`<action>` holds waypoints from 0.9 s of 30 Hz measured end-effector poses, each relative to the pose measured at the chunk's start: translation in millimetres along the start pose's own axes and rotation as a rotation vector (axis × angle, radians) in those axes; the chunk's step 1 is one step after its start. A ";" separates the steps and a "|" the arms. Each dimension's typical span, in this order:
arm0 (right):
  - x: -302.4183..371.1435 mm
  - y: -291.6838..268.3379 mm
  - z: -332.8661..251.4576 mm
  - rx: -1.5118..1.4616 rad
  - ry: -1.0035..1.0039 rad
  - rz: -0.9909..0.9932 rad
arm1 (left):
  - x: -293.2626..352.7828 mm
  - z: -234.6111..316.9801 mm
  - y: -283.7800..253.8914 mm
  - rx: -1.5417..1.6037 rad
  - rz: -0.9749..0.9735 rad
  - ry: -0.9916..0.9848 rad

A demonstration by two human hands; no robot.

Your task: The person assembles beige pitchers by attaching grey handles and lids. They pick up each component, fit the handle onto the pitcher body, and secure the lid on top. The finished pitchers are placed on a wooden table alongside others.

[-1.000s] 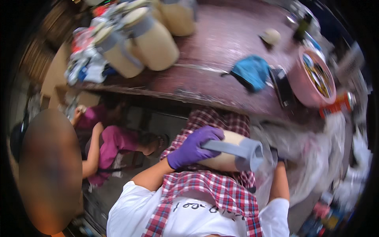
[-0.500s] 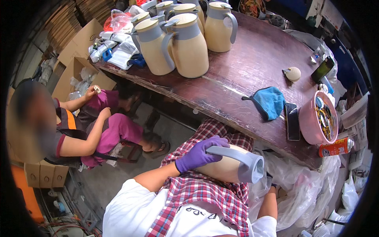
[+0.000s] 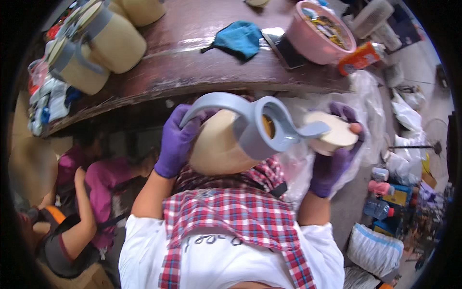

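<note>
In front of my lap, a cream vacuum jug with a grey-blue collar and handle is held tilted, its open mouth facing up to the right. My left hand, in a purple glove, is closed on the handle side of the jug. A round cream lid with a grey-blue thumb tab is in my right hand, also purple-gloved, with a bare fingertip at its edge. The lid's tab reaches close to the jug's spout; whether they touch I cannot tell. An orange-brown inside shows through the mouth.
Several similar jugs stand at the table's far left. On the dark table lie a blue cloth cap, a phone, a pink basin of small parts and an orange can. A seated person is at left.
My view has swung to the right. The jug has come upright from lying on my lap, and my right hand has risen from low beside me, now with a lid in it.
</note>
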State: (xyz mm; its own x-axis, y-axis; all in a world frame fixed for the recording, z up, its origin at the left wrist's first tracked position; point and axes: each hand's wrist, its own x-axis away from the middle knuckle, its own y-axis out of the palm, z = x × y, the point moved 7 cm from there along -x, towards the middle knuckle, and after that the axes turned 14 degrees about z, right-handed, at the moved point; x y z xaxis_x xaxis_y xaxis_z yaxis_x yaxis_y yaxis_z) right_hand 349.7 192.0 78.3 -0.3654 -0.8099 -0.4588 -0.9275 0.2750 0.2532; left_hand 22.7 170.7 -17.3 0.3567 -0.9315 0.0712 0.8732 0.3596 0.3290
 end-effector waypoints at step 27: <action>3.1 47.5 102.5 0.322 0.406 -0.524 | 51.4 96.2 73.6 -0.732 -0.282 1.088</action>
State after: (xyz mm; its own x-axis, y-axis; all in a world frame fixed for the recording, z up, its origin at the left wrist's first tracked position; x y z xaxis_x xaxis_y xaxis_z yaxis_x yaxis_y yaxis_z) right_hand 296.4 255.6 1.7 0.1317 -0.9877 -0.0837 -0.9725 -0.1124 -0.2038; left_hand 73.4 144.0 101.2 -0.0817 -0.5842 -0.8075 0.8136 0.4288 -0.3926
